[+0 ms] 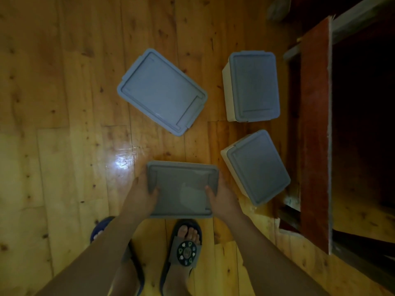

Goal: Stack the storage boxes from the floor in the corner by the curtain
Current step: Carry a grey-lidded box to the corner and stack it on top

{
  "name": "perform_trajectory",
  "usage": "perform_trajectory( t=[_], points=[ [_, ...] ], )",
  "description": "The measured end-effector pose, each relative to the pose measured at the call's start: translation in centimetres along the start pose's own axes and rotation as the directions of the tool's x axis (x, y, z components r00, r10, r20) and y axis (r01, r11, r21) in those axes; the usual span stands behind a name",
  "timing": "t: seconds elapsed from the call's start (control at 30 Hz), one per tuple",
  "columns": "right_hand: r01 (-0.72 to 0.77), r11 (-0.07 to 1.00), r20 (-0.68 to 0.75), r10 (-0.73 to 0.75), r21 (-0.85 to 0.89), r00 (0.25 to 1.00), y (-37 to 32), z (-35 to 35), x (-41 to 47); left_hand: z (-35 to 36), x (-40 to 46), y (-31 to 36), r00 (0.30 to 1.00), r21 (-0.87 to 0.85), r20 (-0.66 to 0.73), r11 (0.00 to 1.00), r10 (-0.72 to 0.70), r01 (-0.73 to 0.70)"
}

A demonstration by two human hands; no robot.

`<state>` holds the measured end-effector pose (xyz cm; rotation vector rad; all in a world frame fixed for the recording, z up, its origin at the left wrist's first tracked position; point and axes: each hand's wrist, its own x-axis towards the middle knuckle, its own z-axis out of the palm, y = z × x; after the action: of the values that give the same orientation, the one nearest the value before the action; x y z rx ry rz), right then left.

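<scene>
boxes [251,86] crowd right; floor [53,103] left open

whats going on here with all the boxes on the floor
A person stands on a wooden floor, looking down, and grips one grey-lidded storage box by its short sides, left hand on one side and right hand on the other. Three more lidded boxes lie apart on the floor: a large one ahead and two smaller ones to the right, beside a dark doorway. Nothing is stacked yet.
</scene>
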<state>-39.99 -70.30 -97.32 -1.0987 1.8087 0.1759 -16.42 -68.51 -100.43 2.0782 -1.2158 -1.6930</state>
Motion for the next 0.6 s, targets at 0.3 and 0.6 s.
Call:
perform_trajectory(
  t=[0.3, 0.6],
  points=[
    [0.084, 0.994, -0.118, -0.092, -0.072, 0.989, -3.1, -4.4, -5.5, -3.9, -4.6, 5.4, 0.995, 0.112, -0.085, 0.993, 0.044, -0.034],
    [0.158, 0.987, -0.221, -0.163, -0.039, 0.962, -9.5, -11.6, -13.5, -10.5, -12.0, 15.0, 0.971, 0.140, -0.210, 0.987, 0.114, -0.086]
  ],
)
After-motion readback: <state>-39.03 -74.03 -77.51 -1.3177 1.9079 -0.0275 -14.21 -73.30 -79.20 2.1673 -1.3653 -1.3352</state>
